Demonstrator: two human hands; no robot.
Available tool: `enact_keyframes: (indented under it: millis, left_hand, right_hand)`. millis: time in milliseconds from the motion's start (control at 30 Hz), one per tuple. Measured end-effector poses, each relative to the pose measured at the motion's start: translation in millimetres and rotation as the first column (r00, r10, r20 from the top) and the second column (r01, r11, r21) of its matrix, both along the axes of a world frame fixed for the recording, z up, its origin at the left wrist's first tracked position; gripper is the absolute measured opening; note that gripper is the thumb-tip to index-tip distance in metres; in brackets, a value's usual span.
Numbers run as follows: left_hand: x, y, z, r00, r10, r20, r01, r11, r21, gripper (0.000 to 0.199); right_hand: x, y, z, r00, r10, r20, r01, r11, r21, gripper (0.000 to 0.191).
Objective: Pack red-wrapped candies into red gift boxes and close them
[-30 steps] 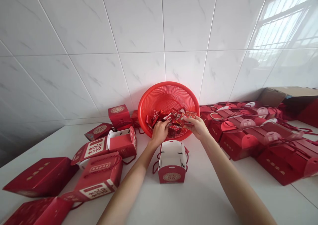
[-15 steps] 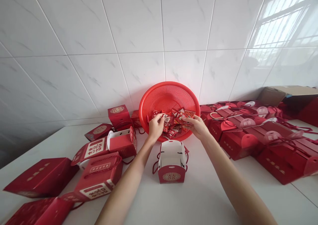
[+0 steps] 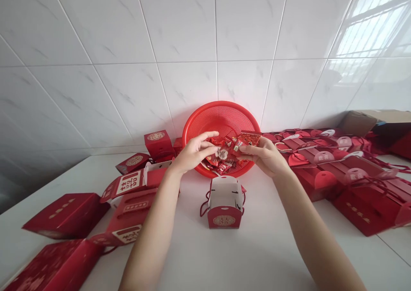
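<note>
A red mesh basket [image 3: 221, 111] leans toward the wall with red-wrapped candies [image 3: 224, 167] in its lower part. At its left side is my left hand [image 3: 195, 152], thumb and fingers apart, beside the candies and holding nothing. My right hand [image 3: 265, 155] pinches several red candy packets [image 3: 248, 141] over the basket's right side. In front of the basket an open red box [image 3: 224, 216] with a white inside stands upright, dark red cords at its sides.
More red boxes [image 3: 64, 216] lie on the white table [image 3: 199, 256] at the left. Rows of red boxes [image 3: 359, 209] with cords fill the right side. A cardboard box [image 3: 359, 122] is at the back right, and a tiled wall [image 3: 183, 21] rises behind.
My left hand has opened and moved slightly left, away from the candies. My right hand has shifted right with packets in it, raised a little. The view has tilted and shifted slightly.
</note>
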State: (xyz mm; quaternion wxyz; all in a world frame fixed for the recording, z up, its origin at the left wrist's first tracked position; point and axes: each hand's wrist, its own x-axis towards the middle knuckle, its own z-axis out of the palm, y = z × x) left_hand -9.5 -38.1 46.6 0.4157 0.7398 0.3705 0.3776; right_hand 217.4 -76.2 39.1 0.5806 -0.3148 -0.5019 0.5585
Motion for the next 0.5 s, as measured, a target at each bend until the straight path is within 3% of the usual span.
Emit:
enact_keyframes:
  millis: [100, 233, 333, 500]
  left_hand:
    - [-17, -11, 13.3, 0.974, -0.052, -0.219, 0.060, 0.998, 0.028, 0.045]
    - [-25, -21, 21.7, 0.884, -0.095, -0.458, 0.134, 0.989, 0.054, 0.030]
    - [-21, -26, 22.1, 0.799, -0.196, -0.569, 0.243, 0.970, 0.008, 0.028]
    - [-11, -29, 15.5, 0.681, -0.305, -0.666, 0.289, 0.947, -0.139, 0.020]
  right_hand:
    - [1, -15, 8.9, 0.963, 0.134, 0.233, -0.153, 0.986, 0.065, 0.035]
    - [-9, -29, 13.3, 0.797, 0.242, 0.554, -0.294, 0.956, 0.005, 0.028]
    - [-19, -33, 12.0, 0.674, 0.232, 0.702, -0.316, 0.949, -0.009, 0.015]
    - [-27, -35, 9.0, 0.617, 0.190, 0.764, -0.280, 0.960, -0.013, 0.012]
